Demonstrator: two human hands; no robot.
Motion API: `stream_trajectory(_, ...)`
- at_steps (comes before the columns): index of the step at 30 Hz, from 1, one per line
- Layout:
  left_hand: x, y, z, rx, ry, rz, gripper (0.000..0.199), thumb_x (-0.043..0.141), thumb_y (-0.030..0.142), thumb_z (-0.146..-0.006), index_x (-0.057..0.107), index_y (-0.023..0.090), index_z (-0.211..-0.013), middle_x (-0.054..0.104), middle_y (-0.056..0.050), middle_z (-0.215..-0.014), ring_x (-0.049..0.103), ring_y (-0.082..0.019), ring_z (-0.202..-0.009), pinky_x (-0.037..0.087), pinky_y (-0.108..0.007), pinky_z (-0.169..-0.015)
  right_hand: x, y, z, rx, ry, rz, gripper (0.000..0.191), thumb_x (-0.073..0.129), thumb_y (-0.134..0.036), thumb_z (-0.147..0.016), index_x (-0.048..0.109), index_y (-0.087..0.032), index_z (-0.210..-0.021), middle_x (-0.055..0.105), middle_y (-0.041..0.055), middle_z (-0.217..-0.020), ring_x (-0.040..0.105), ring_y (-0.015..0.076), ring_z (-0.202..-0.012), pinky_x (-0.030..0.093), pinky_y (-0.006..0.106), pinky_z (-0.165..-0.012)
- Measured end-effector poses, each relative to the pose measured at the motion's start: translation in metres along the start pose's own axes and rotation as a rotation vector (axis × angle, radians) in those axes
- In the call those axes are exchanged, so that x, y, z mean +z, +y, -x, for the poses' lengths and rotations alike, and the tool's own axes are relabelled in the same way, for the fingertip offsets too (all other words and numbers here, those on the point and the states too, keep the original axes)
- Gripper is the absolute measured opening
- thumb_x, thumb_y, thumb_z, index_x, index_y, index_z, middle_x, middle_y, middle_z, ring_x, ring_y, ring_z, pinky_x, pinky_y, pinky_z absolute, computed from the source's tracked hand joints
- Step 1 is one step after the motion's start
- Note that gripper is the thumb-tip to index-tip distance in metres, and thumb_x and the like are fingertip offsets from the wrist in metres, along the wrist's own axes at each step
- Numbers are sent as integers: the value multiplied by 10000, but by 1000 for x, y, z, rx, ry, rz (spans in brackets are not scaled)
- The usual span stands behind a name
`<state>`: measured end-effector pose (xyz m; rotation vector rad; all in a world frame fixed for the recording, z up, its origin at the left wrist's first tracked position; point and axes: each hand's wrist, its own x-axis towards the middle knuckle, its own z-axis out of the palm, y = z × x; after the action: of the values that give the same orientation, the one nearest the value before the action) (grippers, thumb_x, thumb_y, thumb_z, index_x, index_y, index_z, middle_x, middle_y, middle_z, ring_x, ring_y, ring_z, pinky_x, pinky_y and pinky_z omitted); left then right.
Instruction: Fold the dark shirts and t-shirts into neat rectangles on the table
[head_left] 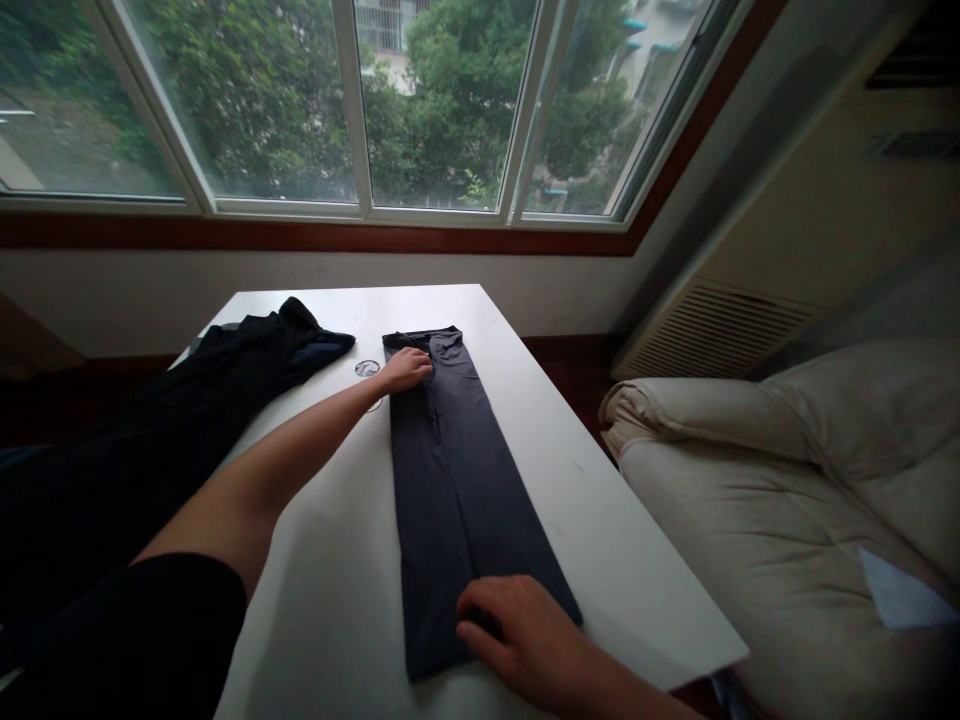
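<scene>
A pair of dark grey trousers (465, 470) lies folded lengthwise into a long strip, its waistband at the far end and its hems near me. My left hand (407, 368) rests flat on the cloth just below the waistband, fingers stretched out. Over the near end, my right hand (525, 630) is loosely curled, with a gap between thumb and forefinger and nothing visible in it. A thin, round-rimmed item like eyeglasses (367, 369) lies left of the waistband, partly behind my left wrist.
Black clothing (247, 360) is heaped over the left side of the white table (570, 470). A cream sofa (705, 480) stands to the right, with a pale sheet (900, 590) on it. Beyond the table are a wall and a window (442, 110); a vented unit (727, 320) stands right.
</scene>
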<state>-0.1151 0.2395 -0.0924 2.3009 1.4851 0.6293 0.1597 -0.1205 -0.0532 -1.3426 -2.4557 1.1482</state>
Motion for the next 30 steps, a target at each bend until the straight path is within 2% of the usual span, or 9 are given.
stream_trajectory(3,-3,-8,9,279,-127,-58,191,630,315,-862,777,208,-919,717,-71,-1250,554,-268,-1278,312,-393,-1195,0,-1,0,5,12,56,225,582,-339,-987,747,-218,-893,732,19,-876,653,163,-804,377,267,-720)
stream_trajectory(5,-3,-13,13,337,-141,-58,182,672,328,-827,768,199,-913,702,-85,-1276,543,-283,-1292,330,-417,-1185,2,-1,0,2,19,74,237,566,-324,-999,747,-208,-898,732,17,-879,652,155,-809,372,261,-723)
stream_trajectory(8,0,-21,16,340,-129,-34,183,688,349,-827,754,192,-894,693,-96,-1278,556,-282,-1270,337,-435,-1180,8,-1,2,-8,31,76,220,568,-311,-1000,750,-209,-930,735,9,-903,655,146,-820,369,253,-728)
stream_trajectory(14,15,-22,16,266,-10,-82,150,663,328,-874,716,188,-863,695,-99,-1207,570,-275,-1201,367,-455,-1149,13,2,6,3,75,123,231,561,-310,-1001,735,-201,-895,734,13,-881,654,148,-800,345,258,-704)
stream_trajectory(20,18,-13,24,228,95,-97,162,618,337,-933,692,195,-952,661,-113,-1233,527,-284,-1244,379,-472,-1141,3,2,7,-68,-18,132,307,553,-333,-1013,720,-189,-799,716,5,-775,637,130,-722,325,257,-664)
stream_trajectory(23,18,-6,31,169,127,-147,163,613,321,-928,681,195,-1005,643,-119,-1255,517,-296,-1261,378,-488,-1140,-3,2,7,-128,-44,104,283,569,-345,-1010,734,-192,-838,717,0,-785,633,129,-721,350,249,-671)
stream_trajectory(25,19,2,37,172,145,-190,220,604,320,-934,672,194,-1101,623,-127,-1316,501,-303,-1298,362,-494,-1155,-7,0,6,-149,-4,76,265,558,-344,-1020,737,-196,-893,716,3,-814,633,132,-739,380,245,-688)
stream_trajectory(27,23,14,44,230,135,-227,325,580,360,-963,646,196,-1236,566,-135,-1439,451,-307,-1380,307,-504,-1201,-10,-3,2,-153,111,93,260,527,-323,-1032,734,-195,-940,713,23,-867,638,152,-796,424,261,-741)
stream_trajectory(30,35,30,55,315,17,-277,537,535,520,-996,561,221,-1441,415,-133,-1618,310,-328,-1515,175,-550,-1260,-12,-7,-10,-218,250,231,250,567,-331,-1008,728,-210,-1157,703,99,-1177,623,250,-1111,461,385,-978)
